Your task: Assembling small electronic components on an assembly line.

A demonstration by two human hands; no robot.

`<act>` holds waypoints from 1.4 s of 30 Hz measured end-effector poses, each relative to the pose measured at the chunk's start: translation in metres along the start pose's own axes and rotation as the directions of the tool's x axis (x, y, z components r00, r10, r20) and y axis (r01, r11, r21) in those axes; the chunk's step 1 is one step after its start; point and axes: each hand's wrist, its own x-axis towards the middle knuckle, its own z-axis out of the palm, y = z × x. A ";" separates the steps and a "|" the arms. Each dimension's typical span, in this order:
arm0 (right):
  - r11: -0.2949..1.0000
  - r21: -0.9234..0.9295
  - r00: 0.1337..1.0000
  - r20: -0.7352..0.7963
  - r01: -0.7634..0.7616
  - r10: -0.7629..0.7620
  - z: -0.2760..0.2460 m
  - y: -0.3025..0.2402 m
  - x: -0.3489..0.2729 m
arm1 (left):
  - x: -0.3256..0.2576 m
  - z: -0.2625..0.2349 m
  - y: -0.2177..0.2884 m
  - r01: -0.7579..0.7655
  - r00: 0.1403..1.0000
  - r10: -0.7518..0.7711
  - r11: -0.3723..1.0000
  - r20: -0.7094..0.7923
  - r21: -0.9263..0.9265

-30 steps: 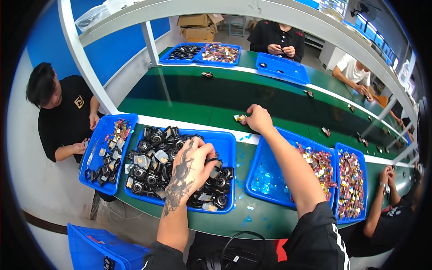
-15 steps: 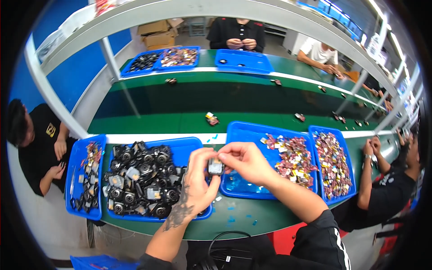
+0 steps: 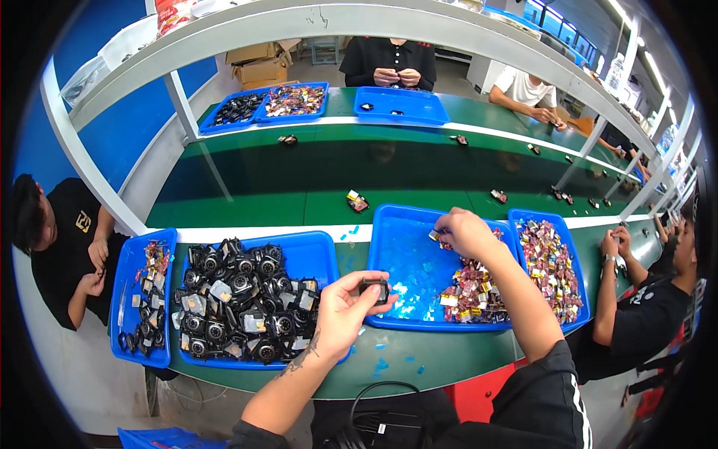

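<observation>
My left hand (image 3: 340, 310) pinches a black watch case (image 3: 380, 290) between thumb and fingers, over the near edge of the blue tray (image 3: 400, 258) in the middle. My right hand (image 3: 467, 236) reaches over that tray's far side. Its fingertips are closed on a small yellow-and-white circuit part (image 3: 434, 235), beside a heap of similar reddish parts (image 3: 475, 295). Bits of clear blue film (image 3: 411, 295) cover the tray's floor. Left of my left hand, another blue tray (image 3: 318, 251) holds a pile of black watch cases (image 3: 243, 299).
Narrower blue trays stand at the far left (image 3: 120, 314) and right (image 3: 516, 224), both with parts. Beyond runs a green belt (image 3: 336, 176) with scattered parts. A grey frame (image 3: 336, 21) arches overhead. Several people sit around; one works opposite at a blue tray (image 3: 415, 108).
My right hand has left the watch case and moved right, over the heap in the middle tray. My left hand, still holding the case, has come slightly nearer and turned.
</observation>
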 end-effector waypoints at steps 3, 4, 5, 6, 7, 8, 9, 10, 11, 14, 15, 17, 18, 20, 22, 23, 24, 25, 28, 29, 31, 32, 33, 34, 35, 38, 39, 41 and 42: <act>0.993 -0.108 0.996 0.082 0.037 -0.028 0.009 0.006 0.001 | 0.003 -0.008 -0.014 0.036 0.999 -0.038 0.995 0.029 0.094; 0.992 -0.104 0.996 0.066 0.068 -0.062 0.006 -0.002 0.003 | 0.000 -0.009 -0.009 0.098 0.995 -0.100 0.992 0.014 0.084; 0.990 -0.109 0.995 0.049 0.087 -0.082 0.001 -0.005 0.001 | 0.000 -0.007 -0.007 0.094 0.995 -0.095 0.992 0.008 0.078; 0.989 -0.112 0.995 0.053 0.094 -0.088 -0.002 -0.003 -0.001 | 0.000 -0.005 -0.006 0.115 0.993 -0.115 0.993 0.005 -0.008; 0.992 -0.072 0.994 -0.021 0.107 -0.109 -0.006 0.003 -0.005 | 0.001 -0.003 -0.004 0.135 0.991 -0.135 0.986 0.006 -0.094; 0.992 -0.033 0.988 -0.096 0.123 -0.125 -0.009 0.004 -0.008 | 0.000 -0.002 0.001 0.166 0.986 -0.165 0.982 0.015 -0.093; 0.991 -0.031 0.987 -0.090 0.131 -0.133 -0.010 -0.001 -0.010 | 0.001 -0.003 0.000 0.163 0.987 -0.163 0.982 0.006 -0.098; 0.929 0.370 0.993 -0.100 -0.021 0.063 -0.012 -0.008 -0.014 | 0.003 -0.003 -0.001 0.142 0.990 -0.142 0.990 -0.003 -0.021; 0.691 0.705 0.967 -0.029 -0.159 0.252 -0.015 -0.017 -0.020 | 0.005 -0.005 -0.005 0.124 0.992 -0.124 0.991 -0.005 0.053; -0.102 0.971 0.928 0.238 -0.218 0.287 -0.020 -0.075 -0.046 | 0.002 -0.013 -0.014 -0.073 0.997 0.074 0.939 0.011 0.336; -0.161 0.963 0.930 0.253 -0.216 0.267 -0.017 -0.089 -0.056 | 0.000 -0.011 -0.015 -0.066 0.998 0.069 0.939 0.003 0.337; -0.264 0.949 0.949 0.233 -0.173 0.213 -0.015 -0.116 -0.070 | -0.004 -0.001 -0.010 -0.179 0.980 0.198 0.867 0.007 0.466; -0.269 0.946 0.944 0.241 -0.178 0.225 -0.013 -0.125 -0.076 | -0.007 0.008 -0.006 -0.223 0.960 0.280 0.820 -0.029 0.527; -0.276 0.940 0.939 0.266 -0.202 0.218 -0.006 -0.138 -0.077 | -0.008 0.006 -0.009 -0.476 0.799 0.572 0.410 0.187 0.778; -0.294 0.927 0.925 0.304 -0.232 0.228 0.002 -0.143 -0.076 | -0.006 0.002 -0.017 -0.600 0.667 0.657 0.194 0.351 0.776; -0.297 0.927 0.924 0.302 -0.228 0.233 0.005 -0.143 -0.075 | -0.006 0.002 -0.016 -0.603 0.668 0.653 0.195 0.356 0.774; -0.321 0.912 0.913 0.336 -0.254 0.232 0.007 -0.144 -0.074 | -0.005 0.000 -0.014 -0.621 0.679 0.613 0.183 0.405 0.762; -0.345 0.897 0.901 0.368 -0.278 0.231 0.010 -0.143 -0.073 | -0.004 0.000 -0.013 -0.640 0.685 0.570 0.173 0.453 0.749; -0.385 0.856 0.883 0.435 -0.345 0.176 0.014 -0.146 -0.074 | -0.004 -0.001 -0.015 -0.645 0.612 0.618 0.029 0.493 0.764; -0.433 0.809 0.851 0.502 -0.398 0.156 0.016 -0.147 -0.075 | -0.004 -0.003 -0.016 -0.635 0.558 0.628 -0.097 0.542 0.767; -0.425 0.800 0.854 0.510 -0.424 0.107 0.013 -0.150 -0.078 | -0.003 -0.001 -0.014 -0.648 0.544 0.647 -0.081 0.535 0.757; -0.283 0.886 0.880 0.430 -0.368 0.202 0.008 -0.157 -0.079 | -0.004 -0.001 -0.011 -0.599 0.654 0.664 0.161 0.362 0.785; -0.128 0.942 0.900 0.334 -0.310 0.282 0.006 -0.162 -0.080 | -0.006 0.000 -0.008 -0.519 0.752 0.632 0.395 0.185 0.758; 0.193 0.959 0.954 0.153 -0.206 0.259 0.013 -0.154 -0.082 | -0.008 -0.002 -0.004 -0.361 0.892 0.452 0.671 0.029 0.648; 0.195 0.960 0.955 0.151 -0.204 0.254 0.009 -0.153 -0.082 | -0.003 -0.008 -0.006 -0.295 0.939 0.343 0.805 0.000 0.514; 0.655 0.745 0.988 -0.149 0.130 -0.027 0.001 -0.157 -0.082 | -0.002 -0.006 -0.010 -0.234 0.966 0.252 0.945 -0.052 0.228; 0.655 0.744 0.988 -0.151 0.129 -0.023 0.005 -0.158 -0.082 | -0.001 -0.007 -0.015 -0.245 0.966 0.257 0.945 -0.025 0.218; 0.536 0.843 0.992 -0.024 -0.046 0.122 0.016 -0.158 -0.081 | -0.003 -0.006 -0.016 -0.259 0.965 0.264 0.943 0.004 0.208; 0.542 0.839 0.990 -0.023 -0.057 0.139 0.014 -0.158 -0.080 | -0.004 -0.005 -0.015 -0.260 0.961 0.275 0.928 -0.019 0.268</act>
